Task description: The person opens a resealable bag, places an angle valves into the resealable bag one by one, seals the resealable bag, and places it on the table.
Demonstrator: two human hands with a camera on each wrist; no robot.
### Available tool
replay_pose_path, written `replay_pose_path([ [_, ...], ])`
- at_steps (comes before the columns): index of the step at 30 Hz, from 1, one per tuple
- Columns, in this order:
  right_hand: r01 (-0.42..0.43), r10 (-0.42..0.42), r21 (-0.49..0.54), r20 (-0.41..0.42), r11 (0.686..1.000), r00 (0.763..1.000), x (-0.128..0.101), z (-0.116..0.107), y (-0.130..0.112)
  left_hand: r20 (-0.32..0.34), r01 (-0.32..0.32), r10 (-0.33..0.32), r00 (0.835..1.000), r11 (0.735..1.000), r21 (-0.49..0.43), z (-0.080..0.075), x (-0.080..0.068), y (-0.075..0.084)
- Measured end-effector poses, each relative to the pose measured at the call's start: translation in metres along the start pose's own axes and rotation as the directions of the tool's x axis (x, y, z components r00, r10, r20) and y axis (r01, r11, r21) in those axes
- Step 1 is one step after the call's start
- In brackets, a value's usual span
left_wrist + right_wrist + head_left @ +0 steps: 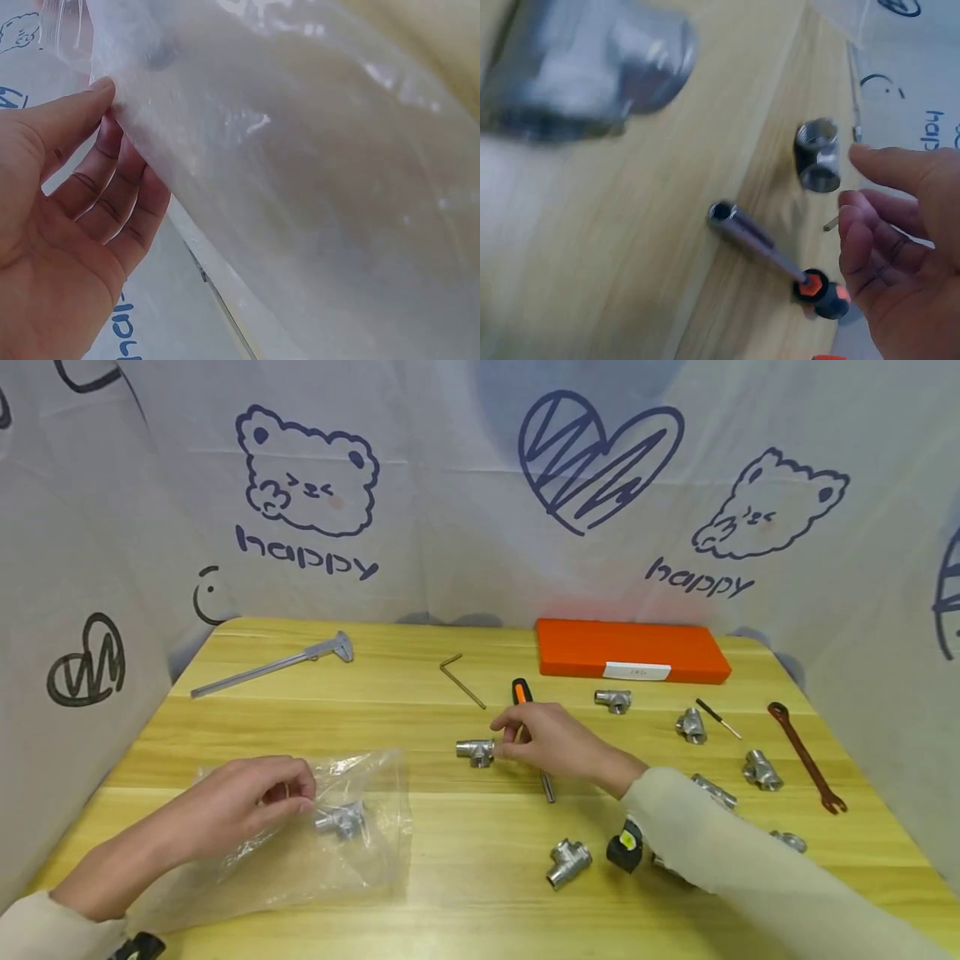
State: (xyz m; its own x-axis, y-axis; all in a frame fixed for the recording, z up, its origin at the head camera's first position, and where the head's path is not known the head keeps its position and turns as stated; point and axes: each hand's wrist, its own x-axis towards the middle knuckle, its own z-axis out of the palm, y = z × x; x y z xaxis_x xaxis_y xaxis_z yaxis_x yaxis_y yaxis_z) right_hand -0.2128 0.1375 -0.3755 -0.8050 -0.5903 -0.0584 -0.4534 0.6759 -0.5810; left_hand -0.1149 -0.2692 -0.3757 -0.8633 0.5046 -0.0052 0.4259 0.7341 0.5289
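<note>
At the lower left of the head view the left hand (pixel 247 802) pinches the edge of a clear plastic bag (pixel 300 852) lying on the wooden table (pixel 465 877); the left wrist view shows thumb and fingers curled onto the film. One metal tee fitting (pixel 341 820) lies inside the bag, just right of the fingertips. The grip takes only a fold of thin film — if the bag is lifted or tugged, the film could slip free, or the fitting inside could slide toward the mouth and roll out onto the table.

At the centre of the frame the right hand (pixel 543 742) reaches left toward a second tee fitting (pixel 476 752), fingers loosely bent and holding nothing; the right wrist view shows a gap between fingertips and fitting. It is smooth and rounded, so a glancing touch might knock it away rather than catch it. An orange-handled screwdriver (pixel 522 695) lies under the hand — a sweep of the palm could roll it into the fitting.

Lower right, the sleeve (pixel 720 852) lies over several loose fittings and a small black and yellow object (pixel 626 846); dragging the forearm could scatter them.
</note>
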Motion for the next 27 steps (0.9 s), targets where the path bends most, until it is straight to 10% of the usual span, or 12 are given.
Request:
replay_pose_path([
  [18, 0.003, -0.002, -0.116, 0.011, 0.993, 1.000, 0.008, 0.015, -0.005, 0.003, 0.014, -0.014, 1.000, 1.000, -0.004, -0.004, -0.003, -0.001],
  [27, 0.147, -0.146, -0.060, 0.025, 0.987, 0.989, 0.000, 0.030, -0.044, -0.005, 0.016, -0.016, 1.000, 1.000, -0.012, -0.004, -0.004, 0.001],
])
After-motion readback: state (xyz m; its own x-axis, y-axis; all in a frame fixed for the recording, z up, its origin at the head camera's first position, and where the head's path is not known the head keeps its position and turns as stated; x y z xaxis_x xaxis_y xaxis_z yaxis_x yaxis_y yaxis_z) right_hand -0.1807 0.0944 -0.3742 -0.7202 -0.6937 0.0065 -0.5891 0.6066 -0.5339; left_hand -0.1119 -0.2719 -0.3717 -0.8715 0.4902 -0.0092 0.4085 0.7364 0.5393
